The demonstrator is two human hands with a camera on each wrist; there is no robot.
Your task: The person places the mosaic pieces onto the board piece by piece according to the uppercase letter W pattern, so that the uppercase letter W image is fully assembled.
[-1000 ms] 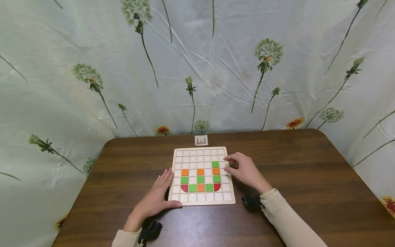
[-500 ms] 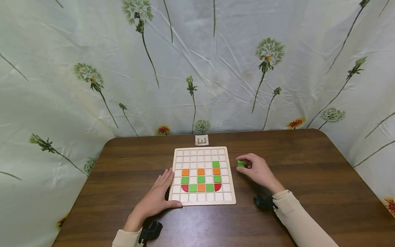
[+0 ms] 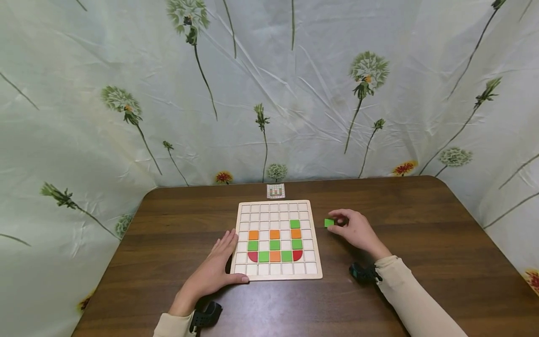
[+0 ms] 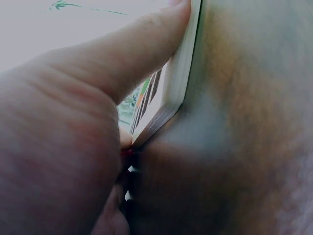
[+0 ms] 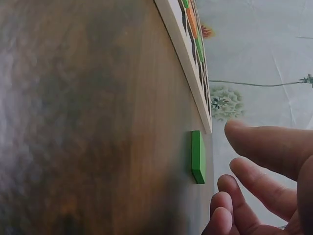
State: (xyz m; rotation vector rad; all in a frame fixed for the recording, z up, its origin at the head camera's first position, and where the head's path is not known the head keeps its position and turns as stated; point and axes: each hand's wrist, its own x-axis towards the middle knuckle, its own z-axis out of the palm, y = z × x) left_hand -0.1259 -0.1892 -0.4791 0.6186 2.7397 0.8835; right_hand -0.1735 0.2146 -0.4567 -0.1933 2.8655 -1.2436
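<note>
A square white grid board with a pale wooden rim lies on the table, bearing green, orange and red tiles. My left hand rests at its near left corner, straight fingers along the left side and thumb on the front edge; the left wrist view shows the thumb against the rim. To the right of the board, one loose green tile lies flat on the wood. Beside it is my right hand, thumb and fingers spread apart. The right wrist view shows this green tile apart from the fingertips.
Behind the board lies a small pattern card. The brown wooden table reaches back to a cloth printed with dandelions. Each wrist wears a black strapped device, such as the right one.
My right hand has moved right, from the board's right edge to the table beside it. Half a second ago it pinched the green tile; now it has let go. The left hand stays put.
</note>
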